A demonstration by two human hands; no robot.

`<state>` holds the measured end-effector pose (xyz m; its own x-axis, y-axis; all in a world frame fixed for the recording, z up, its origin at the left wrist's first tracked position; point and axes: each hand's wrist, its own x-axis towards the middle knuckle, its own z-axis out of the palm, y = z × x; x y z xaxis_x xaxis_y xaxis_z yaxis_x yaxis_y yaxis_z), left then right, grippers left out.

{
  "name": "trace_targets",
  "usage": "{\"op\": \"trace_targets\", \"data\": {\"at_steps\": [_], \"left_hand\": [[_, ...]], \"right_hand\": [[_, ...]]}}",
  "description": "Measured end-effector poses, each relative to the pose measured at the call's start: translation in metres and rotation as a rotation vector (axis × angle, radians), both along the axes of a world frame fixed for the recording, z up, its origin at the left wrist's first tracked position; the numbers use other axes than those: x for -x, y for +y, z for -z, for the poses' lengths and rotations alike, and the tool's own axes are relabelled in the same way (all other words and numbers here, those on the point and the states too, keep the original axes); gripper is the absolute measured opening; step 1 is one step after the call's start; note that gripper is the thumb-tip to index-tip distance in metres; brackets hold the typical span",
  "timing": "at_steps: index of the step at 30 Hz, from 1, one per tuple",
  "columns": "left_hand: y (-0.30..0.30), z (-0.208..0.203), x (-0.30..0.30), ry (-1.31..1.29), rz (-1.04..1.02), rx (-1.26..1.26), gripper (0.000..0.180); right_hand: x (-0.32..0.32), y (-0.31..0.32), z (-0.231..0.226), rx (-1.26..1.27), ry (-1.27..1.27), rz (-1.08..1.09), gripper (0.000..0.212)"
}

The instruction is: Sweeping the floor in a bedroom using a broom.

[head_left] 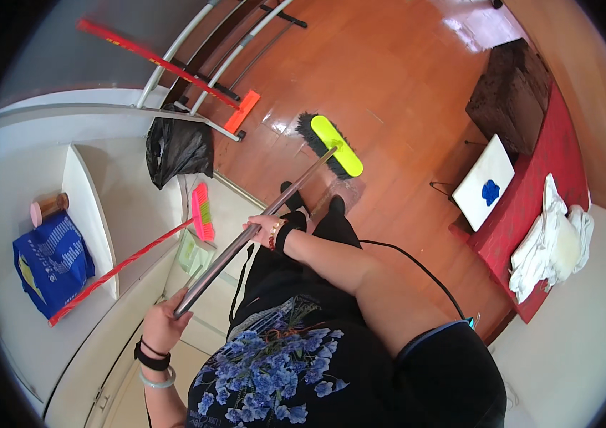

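With my hands as the dial's centre, a metal rack (206, 89) stood at 12 o'clock with an orange-headed floor tool (247, 112) by its foot. A black bag (178, 151) bulged towards 11, a blue bag (53, 260) lay at 9, a brown box (513, 96) sat at 2 and white cloths (551, 242) at 3. A pink brush (203, 212) was close, at 12.

My right arm crossed my body, its hand (266, 232) closed round the broom's pole; my left hand (166, 322), lower, gripped the pole's near end.

The broom (336, 146) slanted away from both hands, its yellow-green head between 1 and 2 on the wooden floor (395, 121), just beyond my shoes (336, 205).
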<state>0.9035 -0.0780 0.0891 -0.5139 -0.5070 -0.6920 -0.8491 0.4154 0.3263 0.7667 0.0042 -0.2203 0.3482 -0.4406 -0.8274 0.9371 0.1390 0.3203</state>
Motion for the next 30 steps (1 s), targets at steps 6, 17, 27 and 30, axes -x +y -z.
{"op": "trace_targets", "data": {"at_steps": [6, 17, 27, 30], "left_hand": [[0.029, 0.07, 0.053, 0.102, 0.216, -0.022, 0.041], [0.138, 0.152, 0.17, 0.264, 0.508, -0.018, 0.043], [0.121, 0.078, 0.101, 0.029, 0.506, 0.037, 0.045], [0.117, 0.029, 0.09, -0.059, 0.469, 0.109, 0.045]], "right_hand": [[0.076, 0.06, 0.057, -0.073, 0.142, 0.262, 0.014], [0.213, 0.189, 0.083, -0.301, 0.49, 0.355, 0.016], [0.115, 0.186, 0.077, 0.208, 0.012, 0.104, 0.007], [0.096, 0.157, -0.001, -0.016, 0.092, 0.138, 0.023]]}}
